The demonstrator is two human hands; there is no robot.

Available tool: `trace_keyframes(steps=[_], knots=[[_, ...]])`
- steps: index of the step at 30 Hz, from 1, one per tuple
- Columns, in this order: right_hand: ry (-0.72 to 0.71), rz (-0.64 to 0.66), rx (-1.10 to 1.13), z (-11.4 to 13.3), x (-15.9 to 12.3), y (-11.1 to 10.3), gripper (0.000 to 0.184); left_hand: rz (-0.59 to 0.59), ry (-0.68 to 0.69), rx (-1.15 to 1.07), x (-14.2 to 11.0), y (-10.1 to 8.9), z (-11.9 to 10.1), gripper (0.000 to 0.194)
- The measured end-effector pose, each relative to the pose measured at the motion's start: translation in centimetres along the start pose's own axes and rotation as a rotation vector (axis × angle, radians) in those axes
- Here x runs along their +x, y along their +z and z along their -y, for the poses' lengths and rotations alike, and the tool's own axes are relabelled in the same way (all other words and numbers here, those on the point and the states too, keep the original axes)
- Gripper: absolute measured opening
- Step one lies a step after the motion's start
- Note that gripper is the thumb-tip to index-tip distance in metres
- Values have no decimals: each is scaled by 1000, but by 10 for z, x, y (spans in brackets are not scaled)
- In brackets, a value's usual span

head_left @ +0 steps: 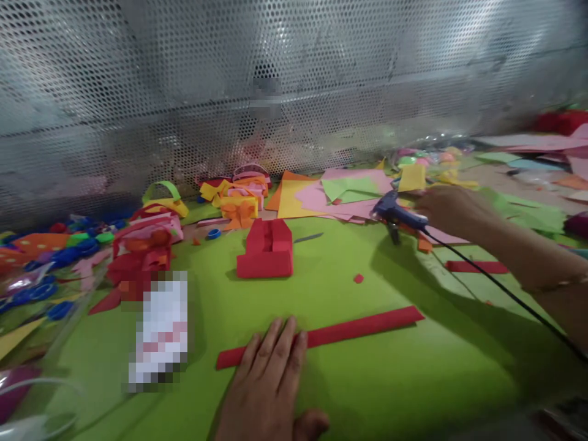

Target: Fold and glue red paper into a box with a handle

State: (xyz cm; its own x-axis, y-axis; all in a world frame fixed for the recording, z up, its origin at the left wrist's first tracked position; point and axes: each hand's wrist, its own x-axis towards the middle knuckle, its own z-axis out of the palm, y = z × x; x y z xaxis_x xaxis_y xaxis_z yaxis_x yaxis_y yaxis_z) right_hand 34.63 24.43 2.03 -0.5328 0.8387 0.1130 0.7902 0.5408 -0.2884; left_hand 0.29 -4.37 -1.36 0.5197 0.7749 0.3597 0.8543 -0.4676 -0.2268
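My left hand (271, 380) lies flat, fingers stretched, across a narrow red strip (362, 327) on the green work surface, pressing its left part. Over at the right, my right hand (445, 208) is right beside a blue glue gun (399, 211), whose black cord runs back under my forearm. The fingers of that hand are blurred and partly hidden, so its grip on the gun is unclear. A folded red box-like piece (266, 251) sits ahead of my left hand. Behind it to the right is a thin grey blade-like tool (309, 237).
Small coloured baskets (144, 239) and blue rings (43, 288) crowd the left. Pink, yellow and green sheets (351, 187) lie at the back, before a perforated metal panel (294, 79). A second red strip (478, 267) is at right. One blurred-out white item (163, 331) lies left.
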Motion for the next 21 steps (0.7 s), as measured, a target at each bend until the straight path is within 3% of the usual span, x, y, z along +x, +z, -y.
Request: trace_keyframes(steps=[5, 8, 12, 16, 21], knots=[[-120, 307, -59, 93, 70, 29, 28, 26, -27, -3, -3, 2, -4, 75], [-144, 423, -60, 125, 102, 46, 30, 31, -88, -53, -4, 0, -5, 77], [-154, 521, -36, 138, 118, 53, 29, 56, -130, -59, -6, -2, -6, 82], [-127, 528, 41, 137, 116, 48, 28, 51, -125, -70, -6, -3, -9, 81], [-22, 381, 287, 146, 70, 29, 22, -39, -162, -110, -9, -5, -8, 74]])
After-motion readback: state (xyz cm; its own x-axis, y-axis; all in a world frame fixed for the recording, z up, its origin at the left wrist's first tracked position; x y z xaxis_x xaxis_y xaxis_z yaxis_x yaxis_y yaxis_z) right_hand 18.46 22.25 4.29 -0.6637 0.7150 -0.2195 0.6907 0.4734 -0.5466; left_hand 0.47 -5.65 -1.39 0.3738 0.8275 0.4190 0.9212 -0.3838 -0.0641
